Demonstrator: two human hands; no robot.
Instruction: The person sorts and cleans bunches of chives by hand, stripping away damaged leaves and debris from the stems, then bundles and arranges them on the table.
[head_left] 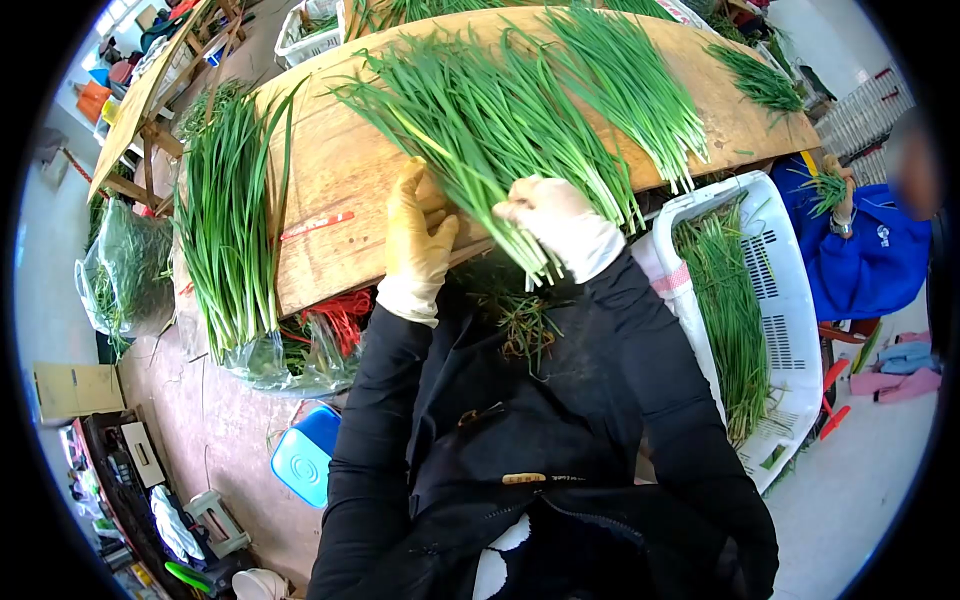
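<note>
My right hand (568, 222), in a pale glove, is closed around the white stalk ends of a bunch of garlic chives (455, 165) near the table's front edge. The leaves of this bunch fan toward the upper left, and one is yellow. My left hand (415, 240), in a yellowed glove, is just left of the bunch, thumb and fingers apart, holding nothing. Behind my right hand lies a pile of chives (560, 120), partly overlapped by the held bunch. Loose dry trimmings (520, 318) rest on my dark apron.
The wooden table (330, 150) carries more chives (640, 90) at right, chives (235, 220) at left and a red-and-white strip (318, 225). A white crate (785, 300) of chives stands by my right arm. A person in a blue jacket (865, 260) holds greens at far right.
</note>
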